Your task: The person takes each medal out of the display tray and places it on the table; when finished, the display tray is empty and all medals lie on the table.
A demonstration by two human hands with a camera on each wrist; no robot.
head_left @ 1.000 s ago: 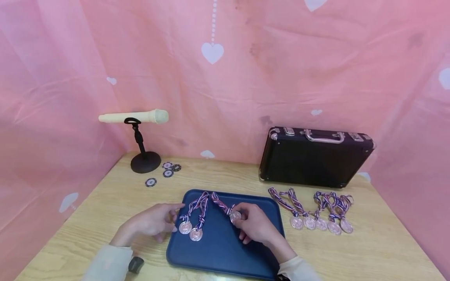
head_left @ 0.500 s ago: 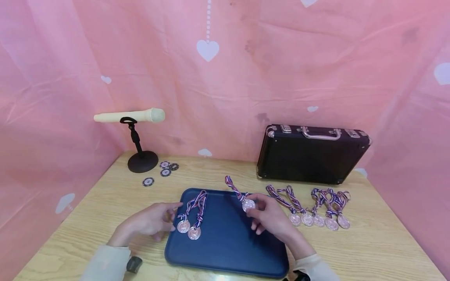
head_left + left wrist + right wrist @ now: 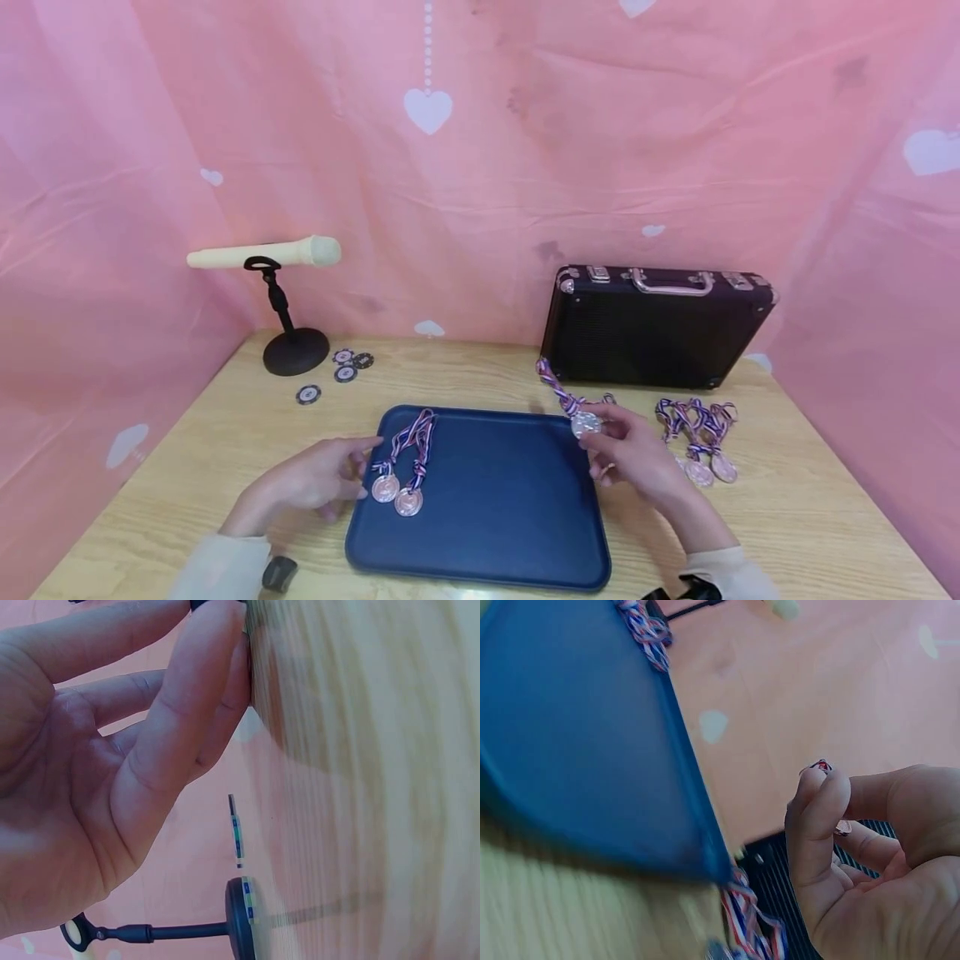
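Here a wooden table [image 3: 225,433] stands inside pink heart-print curtains [image 3: 525,150]. A black case [image 3: 652,329] sits at two o'clock, a microphone [image 3: 262,254] at ten. The right hand [image 3: 637,458] pinches a medal [image 3: 586,424] above the blue tray's [image 3: 487,517] right rim; the left hand [image 3: 318,479] rests relaxed beside two medals [image 3: 396,493]. The right wrist view shows the fingers curled.

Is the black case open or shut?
Shut. The case stands on its edge by the curtain, lid closed flat, handle on top.
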